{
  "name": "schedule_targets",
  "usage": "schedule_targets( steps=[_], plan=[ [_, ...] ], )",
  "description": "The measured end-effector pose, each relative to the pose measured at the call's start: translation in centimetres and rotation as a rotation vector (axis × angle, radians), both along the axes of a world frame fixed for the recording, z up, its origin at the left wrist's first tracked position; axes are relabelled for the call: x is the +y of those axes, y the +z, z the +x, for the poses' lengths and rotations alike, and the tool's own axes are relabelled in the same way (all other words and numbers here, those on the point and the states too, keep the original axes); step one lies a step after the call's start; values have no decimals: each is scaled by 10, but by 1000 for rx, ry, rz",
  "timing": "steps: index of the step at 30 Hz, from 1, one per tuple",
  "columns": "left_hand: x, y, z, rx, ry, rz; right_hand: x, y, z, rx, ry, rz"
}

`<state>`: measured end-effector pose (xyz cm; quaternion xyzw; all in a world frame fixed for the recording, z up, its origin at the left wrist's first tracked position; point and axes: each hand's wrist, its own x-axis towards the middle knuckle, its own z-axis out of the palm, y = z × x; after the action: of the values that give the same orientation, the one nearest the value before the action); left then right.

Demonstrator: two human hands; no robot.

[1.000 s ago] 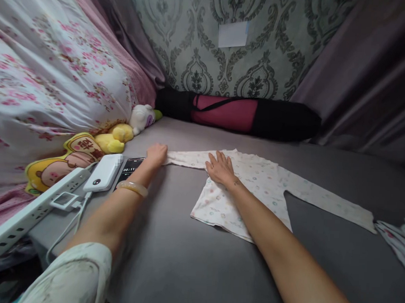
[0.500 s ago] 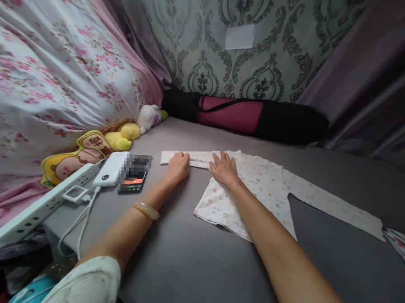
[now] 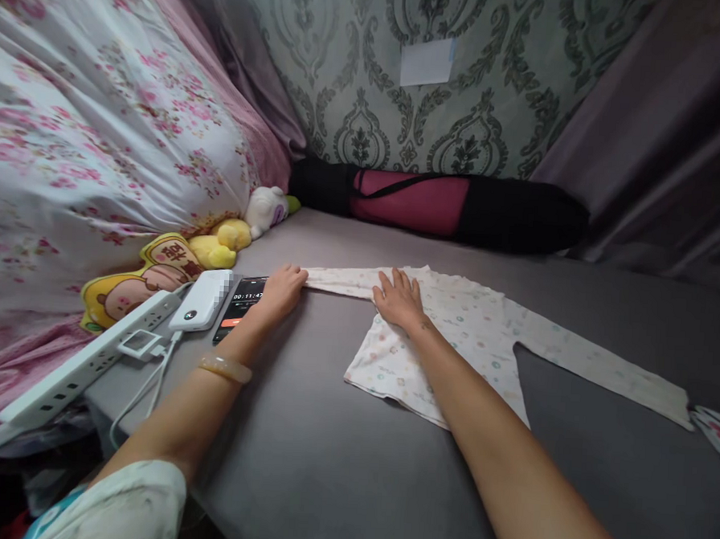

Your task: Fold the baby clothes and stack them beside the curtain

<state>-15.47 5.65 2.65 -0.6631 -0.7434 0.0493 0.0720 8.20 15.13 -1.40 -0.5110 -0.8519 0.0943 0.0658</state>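
Observation:
A white long-sleeved shirt with small pastel prints lies spread on the grey sheet. Its left sleeve stretches out toward my left hand, whose fingers are closed on the cuff end. My right hand rests flat with fingers apart where that sleeve meets the body of the shirt. The other sleeve reaches out to the right. Beneath and beside my left wrist is a phone showing a timer, partly covered by the arm.
A white power bank and a power strip with cables lie at the left, near plush toys. A long black and pink bag lies along the wall. Another folded cloth shows at the right edge.
My left hand has slid left along the sleeve to its cuff end, now partly over the phone. My right hand has stayed in place on the shirt.

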Motion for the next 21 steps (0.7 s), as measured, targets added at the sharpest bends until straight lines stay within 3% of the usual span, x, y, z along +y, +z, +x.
schedule_targets(
  steps=[3,8,10,13,15,18,21],
  plan=[
    [-3,7,-1,54,-43,5,0,0,0,-5,0,0],
    [12,14,23,27,48,28,-1,1,-1,-17,-6,-2],
    [25,7,44,-24,-10,58,-1,1,-1,-21,-8,7],
    [47,-14,75,-251,-264,72,-1,0,0,-27,-1,16],
    [57,-30,86,-335,-346,73,0,0,0,-31,1,23],
    [61,-45,81,-338,-253,58,0,0,0,-34,1,29],
    [55,-45,58,-297,-112,36,0,0,0,-35,6,26]
  ],
)
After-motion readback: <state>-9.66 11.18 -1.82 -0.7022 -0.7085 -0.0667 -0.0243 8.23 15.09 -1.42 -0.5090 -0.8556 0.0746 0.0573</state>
